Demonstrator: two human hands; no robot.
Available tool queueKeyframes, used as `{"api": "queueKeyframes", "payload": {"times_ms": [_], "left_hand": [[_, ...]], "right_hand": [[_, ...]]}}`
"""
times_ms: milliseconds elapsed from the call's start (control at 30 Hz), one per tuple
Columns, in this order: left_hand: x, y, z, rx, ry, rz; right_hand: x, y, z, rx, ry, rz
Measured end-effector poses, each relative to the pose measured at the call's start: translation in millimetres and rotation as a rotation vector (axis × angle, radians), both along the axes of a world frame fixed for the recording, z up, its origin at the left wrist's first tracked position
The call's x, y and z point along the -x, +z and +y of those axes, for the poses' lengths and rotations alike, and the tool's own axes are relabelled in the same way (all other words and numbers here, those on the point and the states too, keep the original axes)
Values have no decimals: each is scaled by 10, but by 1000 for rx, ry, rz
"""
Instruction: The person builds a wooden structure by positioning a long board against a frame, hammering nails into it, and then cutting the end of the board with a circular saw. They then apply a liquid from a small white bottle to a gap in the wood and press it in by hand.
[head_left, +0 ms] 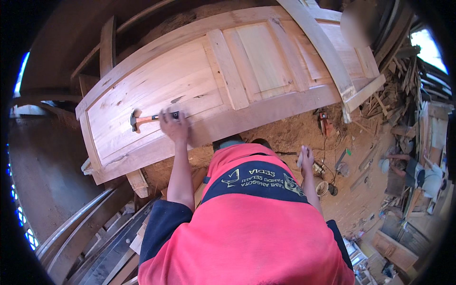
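Observation:
A large panelled wooden door lies flat in front of me, its raised frame and cross rails showing. Over its left panel, my left hand is closed round the handle of a claw hammer. The steel head points left and the dark butt of the handle sticks out past my fingers. My left hand is slightly blurred. Down at my right side, apart from the door, hangs my right hand. Its fingers are drawn together, and whatever they hold, if anything, I cannot make out.
A long plank lies across the door's right part. On the dirt floor are a red tool, a green-ended tool and a small bucket. Boards lean at lower left. Another person sits far right near scrap wood.

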State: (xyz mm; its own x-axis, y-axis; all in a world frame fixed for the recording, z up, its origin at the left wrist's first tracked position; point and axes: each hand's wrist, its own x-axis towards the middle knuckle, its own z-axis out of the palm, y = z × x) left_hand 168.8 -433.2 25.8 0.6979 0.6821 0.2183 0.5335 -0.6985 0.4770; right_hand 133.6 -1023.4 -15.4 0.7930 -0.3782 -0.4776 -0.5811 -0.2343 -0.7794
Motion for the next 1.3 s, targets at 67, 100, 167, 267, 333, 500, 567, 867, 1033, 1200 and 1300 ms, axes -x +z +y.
{"api": "queueKeyframes", "payload": {"times_ms": [67, 100, 167, 267, 333, 500, 567, 867, 1033, 1200, 1300], "left_hand": [[350, -146, 537, -56, 354, -63], [534, -283, 795, -139, 487, -59], [598, -320, 974, 101, 716, 83], [741, -362, 1330, 185, 750, 224], [862, -410, 1372, 197, 734, 214], [754, -482, 1238, 105, 670, 337], [702, -499, 1205, 82, 668, 379], [694, -447, 1233, 142, 701, 314], [472, -268, 1034, 89, 638, 179], [-104, -30, 444, 246, 658, -38], [-393, 25, 441, 353, 760, -32]], "right_hand": [[-544, 298, 565, -65, 94, -73], [-759, 399, 773, -67, 122, -148], [-1060, 540, 885, -16, 140, -205], [-1467, 696, 1204, 454, 438, -414], [-1586, 838, 1509, 553, 622, -416], [-1824, 775, 1786, 768, 779, -344], [-1853, 705, 1761, 858, 855, -342], [-2078, 710, 1824, 820, 985, -398], [-1994, 660, 1798, 904, 940, -317], [-1979, 660, 1686, 891, 986, -324], [-2041, 688, 1679, 895, 1008, -379]]}}
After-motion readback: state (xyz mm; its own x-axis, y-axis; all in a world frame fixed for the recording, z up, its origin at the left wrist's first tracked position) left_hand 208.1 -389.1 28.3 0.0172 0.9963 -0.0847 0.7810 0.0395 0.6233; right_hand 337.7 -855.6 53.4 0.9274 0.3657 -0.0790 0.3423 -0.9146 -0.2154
